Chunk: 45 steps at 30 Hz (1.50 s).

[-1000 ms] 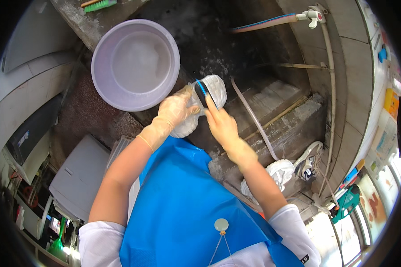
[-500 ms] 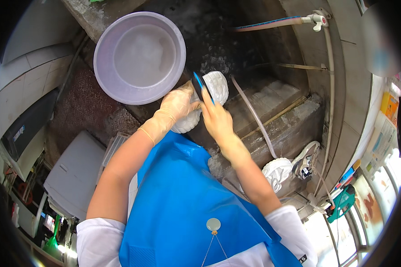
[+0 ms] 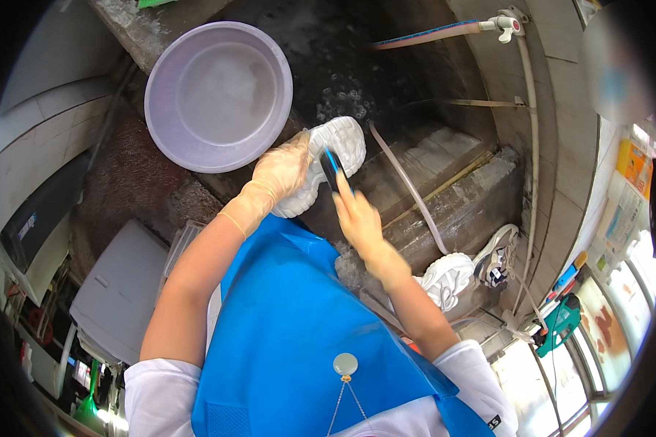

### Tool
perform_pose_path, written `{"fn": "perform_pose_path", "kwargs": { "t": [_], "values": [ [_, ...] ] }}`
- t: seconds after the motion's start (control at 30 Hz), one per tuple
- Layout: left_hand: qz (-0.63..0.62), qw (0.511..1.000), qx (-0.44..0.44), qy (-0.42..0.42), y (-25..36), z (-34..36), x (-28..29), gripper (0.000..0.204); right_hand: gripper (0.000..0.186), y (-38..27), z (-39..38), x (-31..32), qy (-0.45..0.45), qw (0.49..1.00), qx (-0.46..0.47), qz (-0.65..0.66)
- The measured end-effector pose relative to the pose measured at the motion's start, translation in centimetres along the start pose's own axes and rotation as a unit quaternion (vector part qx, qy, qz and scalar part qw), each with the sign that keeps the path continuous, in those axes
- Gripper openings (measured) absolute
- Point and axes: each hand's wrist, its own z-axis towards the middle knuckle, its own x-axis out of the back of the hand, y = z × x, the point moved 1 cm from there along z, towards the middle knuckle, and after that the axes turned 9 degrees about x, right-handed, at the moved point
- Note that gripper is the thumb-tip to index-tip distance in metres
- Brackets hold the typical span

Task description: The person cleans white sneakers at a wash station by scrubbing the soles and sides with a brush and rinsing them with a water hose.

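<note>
A white shoe [image 3: 345, 138] is held sole up by my left hand [image 3: 282, 169], which wears a thin pale glove and wraps round its side. My right hand [image 3: 359, 222], gloved alike, grips a brush [image 3: 332, 164] with a black and blue body. The brush lies against the shoe's pale, ridged sole; its bristles are hidden. Just left of the shoe stands a lilac basin [image 3: 158, 102] with cloudy water in it. A blue apron [image 3: 291, 320] covers my front below the hands.
Dark bubbly water [image 3: 342, 80] fills the trough beyond the shoe. A pale hose [image 3: 412, 186] crosses the stone ledge to the right. Another white shoe [image 3: 448, 277] and a grey sneaker [image 3: 497, 255] rest at the lower right. A tap [image 3: 506, 26] is on the right wall.
My right hand has drawn the brush back toward me along the sole. More of the sole shows now, and the view has shifted slightly.
</note>
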Motion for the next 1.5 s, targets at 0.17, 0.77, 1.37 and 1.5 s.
{"fn": "perform_pose_path", "kwargs": {
  "t": [0.17,0.77,1.37,1.5],
  "values": [
    [0.016,1.0,-0.018,0.003,0.5,-0.1,-0.4,0.046,0.051,0.6,6.0,0.0,0.012,0.997,-0.062,0.054],
    [0.036,0.999,-0.001,-0.018,0.4,0.1,-0.3,0.052,0.053,2.1,-1.8,0.1,0.122,0.98,-0.046,0.153],
    [0.064,0.996,0.03,-0.046,0.7,-0.3,0.6,0.055,0.043,7.2,0.8,1.3,0.119,0.938,-0.19,0.263],
    [0.117,0.991,0.034,-0.061,1.0,0.3,0.1,0.057,0.045,8.4,10.6,2.2,0.08,0.913,-0.176,0.36]
  ]
}}
